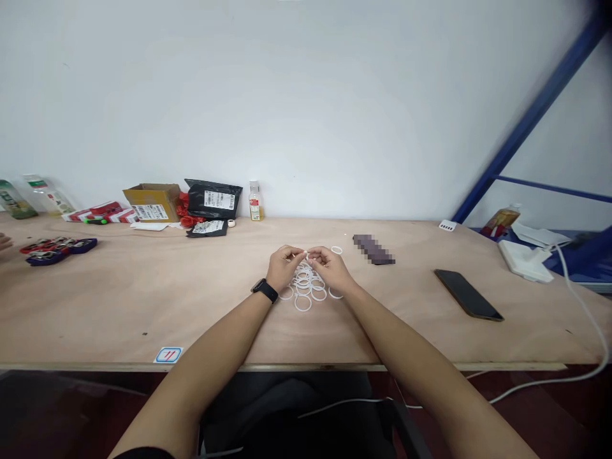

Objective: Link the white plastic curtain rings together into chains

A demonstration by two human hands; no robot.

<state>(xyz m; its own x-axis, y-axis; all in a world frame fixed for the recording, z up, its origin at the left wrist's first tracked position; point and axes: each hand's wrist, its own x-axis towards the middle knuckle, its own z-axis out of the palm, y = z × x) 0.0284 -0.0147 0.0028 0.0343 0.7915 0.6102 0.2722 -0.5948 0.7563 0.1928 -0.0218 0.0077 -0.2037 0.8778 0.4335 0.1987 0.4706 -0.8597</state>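
My left hand point(284, 266) and my right hand point(329, 266) meet above a loose pile of thin white plastic rings point(303, 303). Fingers and thumbs of both are pinched together around a small white piece point(306, 255), which looks like one of the rings; most of it is hidden by the fingertips. Several rings overlap below the hands. One single white ring point(336, 250) lies apart, just beyond my right hand. A black watch point(264, 290) is on my left wrist.
A dark phone point(468, 294) and a pixelated dark object point(374, 249) lie to the right, near a white charger point(524, 260) with its cable. Along the wall stand a cardboard box point(153, 203), a black parcel point(213, 199) and a bottle point(255, 201). Another person's hand point(4, 241) shows far left.
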